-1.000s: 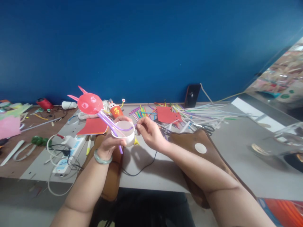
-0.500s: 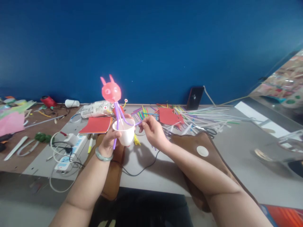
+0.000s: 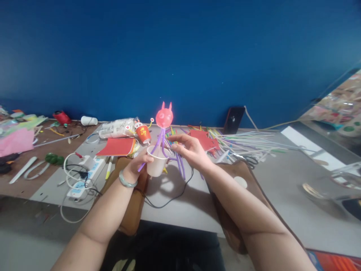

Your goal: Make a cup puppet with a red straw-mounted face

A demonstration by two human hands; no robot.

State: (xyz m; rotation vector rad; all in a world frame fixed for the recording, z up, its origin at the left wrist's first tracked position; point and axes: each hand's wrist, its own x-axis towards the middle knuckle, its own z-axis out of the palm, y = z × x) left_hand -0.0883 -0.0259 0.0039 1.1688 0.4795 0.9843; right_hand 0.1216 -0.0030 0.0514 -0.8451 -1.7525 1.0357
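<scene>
My left hand (image 3: 138,163) is closed around the left side of a white paper cup (image 3: 157,167), held above the table. Purple bendable sticks (image 3: 163,141) rise out of the cup and hang over its rim. Above them sits a pink round head (image 3: 164,117) with two upright ears and a small snout. To the right of the cup, my right hand (image 3: 193,150) is open, its fingers stretched toward the sticks; whether the fingertips touch them I cannot tell. More purple sticks (image 3: 180,165) show below that hand.
Behind the cup stands a red decorated cup figure (image 3: 143,133). Left of it lie wrapped paper cups (image 3: 118,128), red paper (image 3: 116,146) and a power strip (image 3: 86,178) with cables. Cut red paper (image 3: 203,139), white sticks (image 3: 248,141), scissors (image 3: 249,161) and a black phone-like slab (image 3: 234,119) lie rightward.
The cup and pink head have shifted right and the head now sits more upright. My right hand has let go of a purple stick and opened its fingers.
</scene>
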